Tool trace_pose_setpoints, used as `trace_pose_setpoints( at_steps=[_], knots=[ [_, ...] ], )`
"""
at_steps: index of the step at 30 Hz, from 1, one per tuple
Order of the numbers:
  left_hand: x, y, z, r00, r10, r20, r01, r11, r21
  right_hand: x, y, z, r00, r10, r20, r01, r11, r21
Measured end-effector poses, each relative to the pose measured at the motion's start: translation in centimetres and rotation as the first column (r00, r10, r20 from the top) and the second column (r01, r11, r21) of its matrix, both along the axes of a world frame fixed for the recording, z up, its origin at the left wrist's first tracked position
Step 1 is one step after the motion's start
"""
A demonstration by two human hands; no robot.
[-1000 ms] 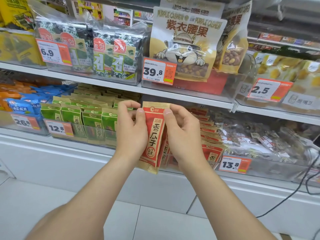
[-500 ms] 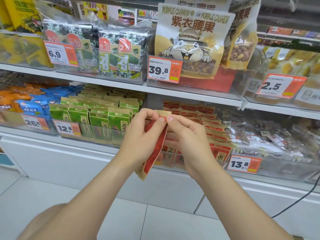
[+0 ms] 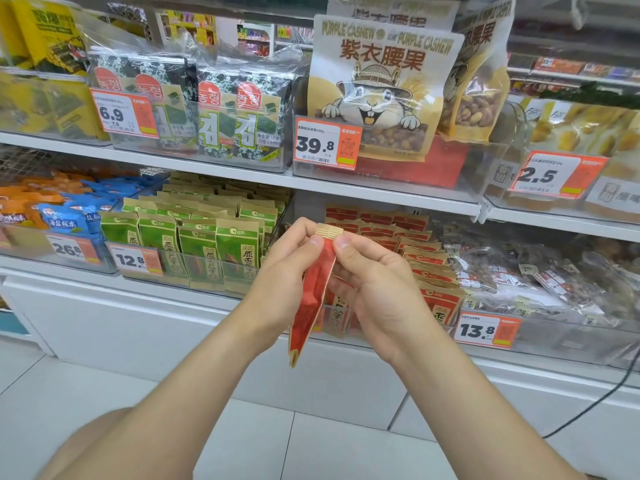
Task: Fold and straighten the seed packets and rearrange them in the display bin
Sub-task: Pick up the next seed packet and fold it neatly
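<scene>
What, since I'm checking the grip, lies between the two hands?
Head view: the red seed packet, pinched near its top by the left hand and right hand.

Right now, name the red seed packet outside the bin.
The red paper packet pinched between left hand and right hand; the other red packets stand in the clear bin.

The held seed packet (image 3: 313, 292) is red with a tan ribbed top, the neighbouring packets (image 3: 207, 244) green, the price tags (image 3: 486, 330) white and orange.
</scene>
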State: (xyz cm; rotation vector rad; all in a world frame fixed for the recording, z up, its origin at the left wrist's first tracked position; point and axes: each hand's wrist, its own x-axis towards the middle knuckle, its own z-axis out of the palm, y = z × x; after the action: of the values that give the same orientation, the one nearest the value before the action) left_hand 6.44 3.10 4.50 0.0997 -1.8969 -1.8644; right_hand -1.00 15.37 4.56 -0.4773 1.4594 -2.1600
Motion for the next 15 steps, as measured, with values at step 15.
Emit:
trace_pose_setpoints(
  at_steps=[15],
  knots=[
    [-0.97, -0.71, -0.50, 0.992, 0.104, -0.075, -0.096, 0.990, 0.104, -0.16, 0.83, 0.58, 0.946, 0.249, -0.207, -0.124, 0.869, 0.479]
  ],
)
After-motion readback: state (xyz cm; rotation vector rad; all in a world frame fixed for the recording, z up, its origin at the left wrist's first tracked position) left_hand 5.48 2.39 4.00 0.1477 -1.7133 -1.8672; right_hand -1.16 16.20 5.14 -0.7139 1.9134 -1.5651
